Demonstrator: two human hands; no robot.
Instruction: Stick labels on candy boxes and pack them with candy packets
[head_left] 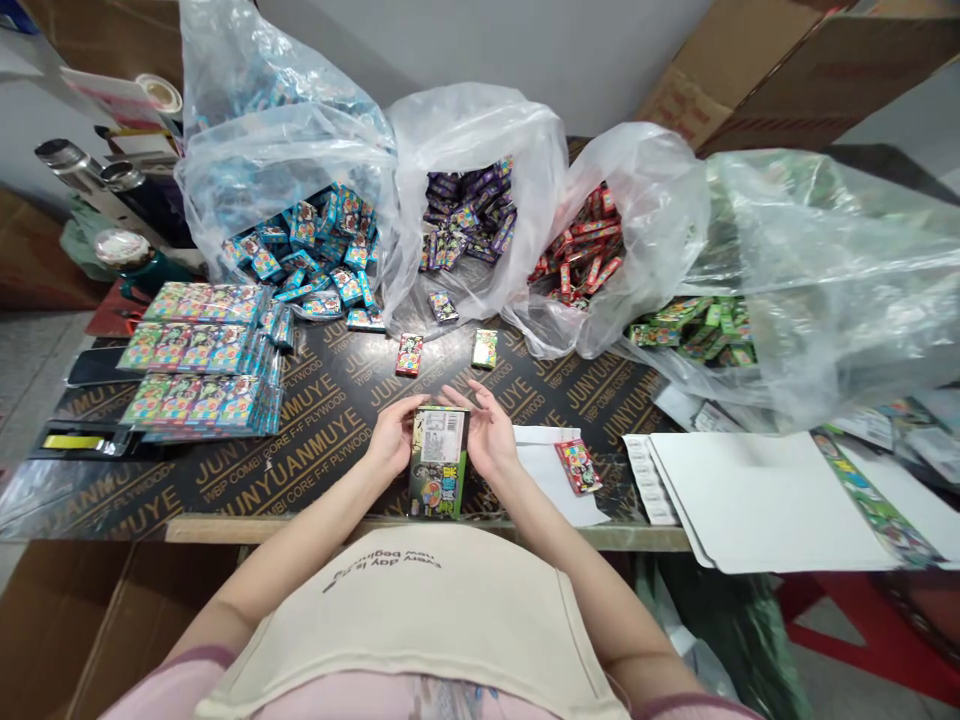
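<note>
A flat black-and-green printed packet (437, 475) with a white barcode label is upright in front of my body at the table's near edge. My left hand (394, 437) curls against its upper left side, the fingers partly hidden behind it. At the packet's right side, my right hand (489, 432) has its palm turned up and fingers stretched apart. Beyond the hands lie a small red box (409, 355) and a small green box (484, 349). A dark purple box (442, 307) sits a little farther back. To the right, another red box (578, 466) rests partly on white paper (544, 470).
Open plastic bags hold blue boxes (349, 215), purple boxes (469, 215), red boxes (592, 245) and green boxes (705, 330). Stacked wrapped packs (199, 350) stand at left, near bottles (124, 250). White sheets (765, 495) lie at right. A cardboard box (810, 80) is behind.
</note>
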